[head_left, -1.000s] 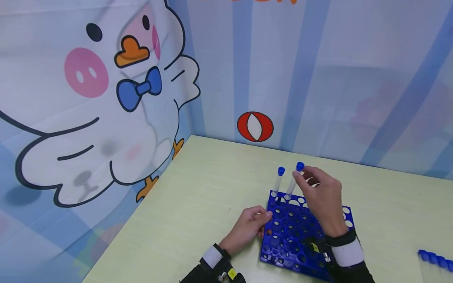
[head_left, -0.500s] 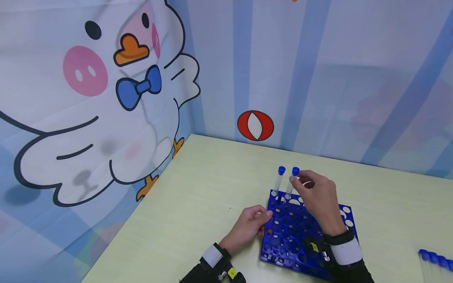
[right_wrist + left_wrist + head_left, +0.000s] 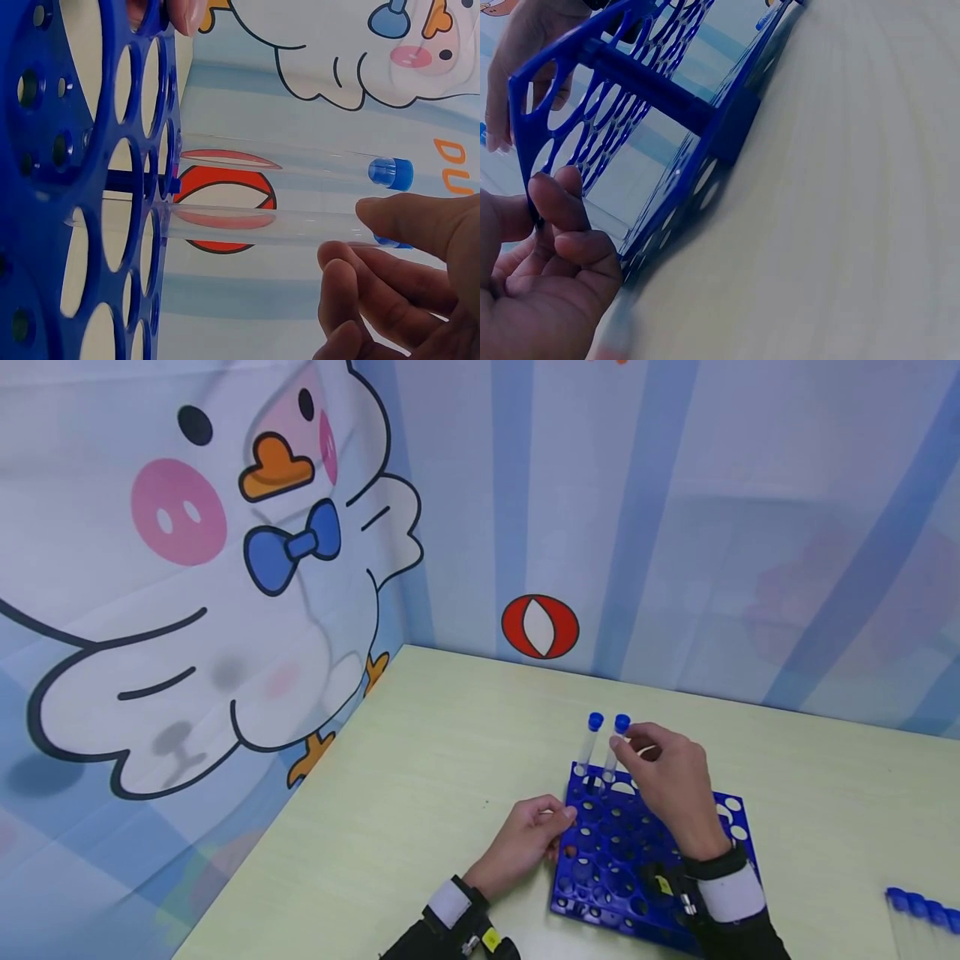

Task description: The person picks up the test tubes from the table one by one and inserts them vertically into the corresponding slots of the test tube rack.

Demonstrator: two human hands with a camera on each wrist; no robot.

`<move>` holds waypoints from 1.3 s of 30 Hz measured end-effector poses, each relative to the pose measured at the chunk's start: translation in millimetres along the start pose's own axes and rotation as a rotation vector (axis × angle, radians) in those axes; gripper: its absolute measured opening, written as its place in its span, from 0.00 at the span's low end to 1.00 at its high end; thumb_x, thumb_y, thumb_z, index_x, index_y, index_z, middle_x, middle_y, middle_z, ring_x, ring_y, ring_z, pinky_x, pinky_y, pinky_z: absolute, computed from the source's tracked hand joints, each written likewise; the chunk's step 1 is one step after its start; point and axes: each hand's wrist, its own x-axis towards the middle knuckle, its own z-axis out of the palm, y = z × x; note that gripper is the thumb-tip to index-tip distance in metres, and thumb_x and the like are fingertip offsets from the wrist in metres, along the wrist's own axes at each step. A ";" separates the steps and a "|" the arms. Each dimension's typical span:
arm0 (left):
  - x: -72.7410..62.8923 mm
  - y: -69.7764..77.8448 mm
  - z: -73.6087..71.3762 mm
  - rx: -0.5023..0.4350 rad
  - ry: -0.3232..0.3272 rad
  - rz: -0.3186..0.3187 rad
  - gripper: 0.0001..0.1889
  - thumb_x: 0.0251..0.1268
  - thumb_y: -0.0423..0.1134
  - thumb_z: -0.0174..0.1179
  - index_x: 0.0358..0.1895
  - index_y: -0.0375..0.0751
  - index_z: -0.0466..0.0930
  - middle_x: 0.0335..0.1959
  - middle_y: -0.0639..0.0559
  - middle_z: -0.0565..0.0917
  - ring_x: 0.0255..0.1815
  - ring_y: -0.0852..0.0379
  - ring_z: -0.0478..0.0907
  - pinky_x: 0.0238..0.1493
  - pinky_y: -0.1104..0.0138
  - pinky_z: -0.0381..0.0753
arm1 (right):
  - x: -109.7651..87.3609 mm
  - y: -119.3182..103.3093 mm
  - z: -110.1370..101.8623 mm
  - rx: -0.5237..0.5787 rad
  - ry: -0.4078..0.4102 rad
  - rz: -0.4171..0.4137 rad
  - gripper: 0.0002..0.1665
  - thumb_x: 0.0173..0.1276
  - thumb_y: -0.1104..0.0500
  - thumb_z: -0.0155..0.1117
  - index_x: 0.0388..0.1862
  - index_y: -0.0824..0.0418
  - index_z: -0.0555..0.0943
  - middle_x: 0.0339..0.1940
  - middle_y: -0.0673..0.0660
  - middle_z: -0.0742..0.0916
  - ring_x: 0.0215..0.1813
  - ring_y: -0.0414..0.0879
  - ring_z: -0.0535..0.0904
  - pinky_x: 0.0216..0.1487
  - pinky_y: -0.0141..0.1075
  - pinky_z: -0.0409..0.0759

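Observation:
A blue test tube rack (image 3: pixel 611 860) stands on the table, its top pierced with rows of round holes. My left hand (image 3: pixel 528 835) grips its left edge, thumb above and fingers curled below, as the left wrist view also shows on the rack's side wall (image 3: pixel 525 142). Two clear test tubes with blue caps stand in the back row. My right hand (image 3: pixel 671 785) pinches the right-hand test tube (image 3: pixel 300 226) just under its cap, the lower end inside a hole. Beside it, the other test tube (image 3: pixel 292 154) stands untouched in the corner hole.
Several more blue-capped tubes (image 3: pixel 918 906) stand in a row at the right edge of the table (image 3: pixel 825 810). A printed cloth (image 3: pixel 705 527) with stripes and a cartoon bird hangs behind and to the left.
My right hand has lowered the pinched test tube deeper into its hole and shifted slightly left, so both caps stand about level. My left hand keeps its grip on the rack.

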 end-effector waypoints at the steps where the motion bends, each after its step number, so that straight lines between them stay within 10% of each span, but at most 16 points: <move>1: 0.1 -0.2 0.0 0.000 0.001 0.001 0.14 0.67 0.46 0.53 0.35 0.36 0.74 0.19 0.53 0.78 0.17 0.62 0.72 0.20 0.72 0.70 | 0.1 0.3 0.2 -0.001 0.000 0.001 0.20 0.64 0.50 0.61 0.45 0.65 0.80 0.34 0.62 0.85 0.34 0.53 0.81 0.32 0.43 0.81; 39: -0.6 1.2 1.7 -0.011 -0.008 0.021 0.16 0.67 0.43 0.52 0.36 0.30 0.73 0.19 0.53 0.77 0.16 0.62 0.69 0.20 0.73 0.69 | -1.8 2.7 -22.3 -0.044 -0.021 0.056 0.37 0.56 0.33 0.59 0.41 0.66 0.82 0.31 0.61 0.85 0.31 0.50 0.79 0.32 0.43 0.78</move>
